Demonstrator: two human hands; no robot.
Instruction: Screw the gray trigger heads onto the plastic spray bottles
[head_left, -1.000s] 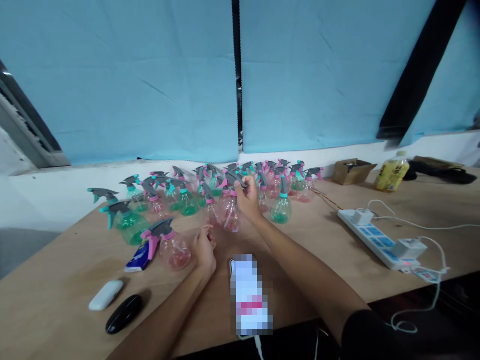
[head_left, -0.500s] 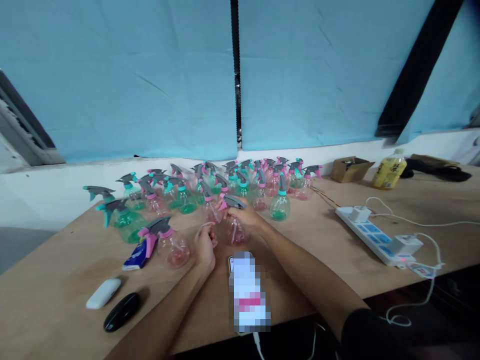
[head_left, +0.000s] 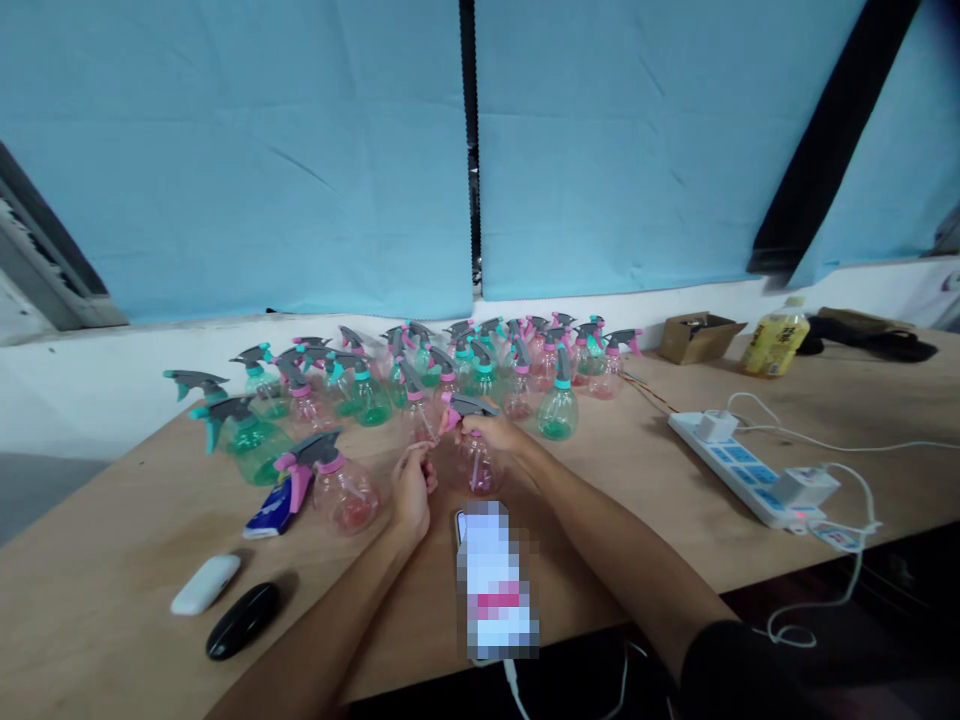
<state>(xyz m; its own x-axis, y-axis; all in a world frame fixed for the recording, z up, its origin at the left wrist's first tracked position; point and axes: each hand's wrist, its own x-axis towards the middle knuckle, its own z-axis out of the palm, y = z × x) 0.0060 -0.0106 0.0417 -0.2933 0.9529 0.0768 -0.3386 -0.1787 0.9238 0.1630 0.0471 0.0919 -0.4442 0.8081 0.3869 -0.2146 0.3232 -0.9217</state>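
Note:
My right hand (head_left: pixel 496 434) is closed around the neck of a clear pink spray bottle (head_left: pixel 480 472), just below its grey and pink trigger head (head_left: pixel 471 406). A little pink shows at the bottle's base. To its left, my left hand (head_left: pixel 414 492) is closed, with the fingers curled in; whether it holds anything is hidden. Just beyond it stands another pink spray bottle (head_left: pixel 420 420). A third pink spray bottle (head_left: pixel 346 495) stands left of my left hand. Between my forearms lies a phone (head_left: pixel 495 580) with its screen lit and blurred.
Many pink and green spray bottles (head_left: pixel 369 400) crowd the back of the table. A blue packet (head_left: pixel 268 508), white case (head_left: pixel 206 584) and black case (head_left: pixel 243 621) lie left. Rightward are a power strip (head_left: pixel 739 470) with chargers, a cardboard box (head_left: pixel 697 340) and a yellow-labelled drink bottle (head_left: pixel 775 342).
The spray bottle in my right hand has shifted slightly to the right, and its pink neck ring shows more. My left hand has hardly moved.

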